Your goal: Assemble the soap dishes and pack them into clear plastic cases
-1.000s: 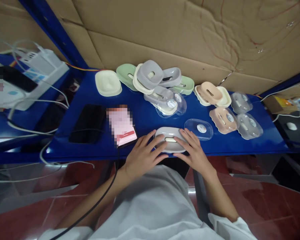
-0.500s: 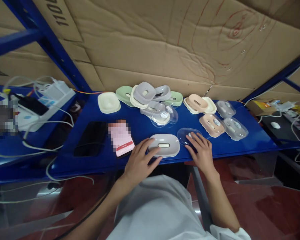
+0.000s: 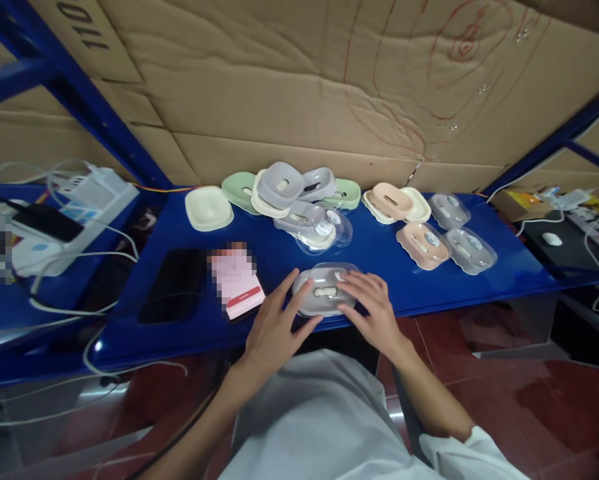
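Grey soap dish under clear lid, flat at the shelf's front edge.

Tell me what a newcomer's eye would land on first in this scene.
First, the two hands at the near edge of the blue shelf: the left hand and right hand both rest on a grey soap dish with a clear lid over it. Behind it, pastel soap dishes lie heaped along the cardboard wall, with more dishes to the right. A black phone lies to the left.
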### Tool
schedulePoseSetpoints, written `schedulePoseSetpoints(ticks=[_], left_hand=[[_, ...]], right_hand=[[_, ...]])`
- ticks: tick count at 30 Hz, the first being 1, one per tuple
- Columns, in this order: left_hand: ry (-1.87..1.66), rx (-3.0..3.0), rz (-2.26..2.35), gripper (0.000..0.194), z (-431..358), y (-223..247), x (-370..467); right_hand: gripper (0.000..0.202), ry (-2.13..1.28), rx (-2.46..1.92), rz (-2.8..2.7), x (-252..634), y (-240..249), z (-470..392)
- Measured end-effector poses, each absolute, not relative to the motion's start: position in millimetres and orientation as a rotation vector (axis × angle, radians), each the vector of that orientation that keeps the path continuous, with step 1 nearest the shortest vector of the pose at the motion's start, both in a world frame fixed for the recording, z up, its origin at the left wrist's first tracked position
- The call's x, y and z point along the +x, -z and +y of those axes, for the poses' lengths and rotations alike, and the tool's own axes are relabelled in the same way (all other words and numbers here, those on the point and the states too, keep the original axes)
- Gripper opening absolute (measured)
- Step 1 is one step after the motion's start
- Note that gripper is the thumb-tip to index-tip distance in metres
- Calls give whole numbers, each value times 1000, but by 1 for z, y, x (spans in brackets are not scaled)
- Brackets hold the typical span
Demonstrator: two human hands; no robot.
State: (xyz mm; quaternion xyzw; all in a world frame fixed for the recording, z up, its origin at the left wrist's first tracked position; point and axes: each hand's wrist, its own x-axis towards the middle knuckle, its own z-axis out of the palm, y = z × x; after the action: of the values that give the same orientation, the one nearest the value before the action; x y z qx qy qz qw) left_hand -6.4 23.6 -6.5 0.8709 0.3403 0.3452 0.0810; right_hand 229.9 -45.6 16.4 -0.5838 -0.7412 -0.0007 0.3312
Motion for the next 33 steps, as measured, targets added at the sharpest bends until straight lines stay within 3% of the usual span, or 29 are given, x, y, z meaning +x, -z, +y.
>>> schedulePoseSetpoints(ticks=[8, 16, 25, 33], left_hand=[[-993, 2546, 1011, 64, 25, 12, -10], [-974, 2557, 1013, 66, 24, 10, -8], [-914, 2514, 888, 73, 24, 8, -9], [-861, 2572, 879, 63, 23, 5, -10]], right_hand=[[49, 59, -1414, -2307, 219, -18, -48], [73, -63, -1425, -2217, 242, -16, -44], [73, -65, -1408, -2120, 248, -5, -45], [85, 147, -1444, -2005, 235, 16, -59]])
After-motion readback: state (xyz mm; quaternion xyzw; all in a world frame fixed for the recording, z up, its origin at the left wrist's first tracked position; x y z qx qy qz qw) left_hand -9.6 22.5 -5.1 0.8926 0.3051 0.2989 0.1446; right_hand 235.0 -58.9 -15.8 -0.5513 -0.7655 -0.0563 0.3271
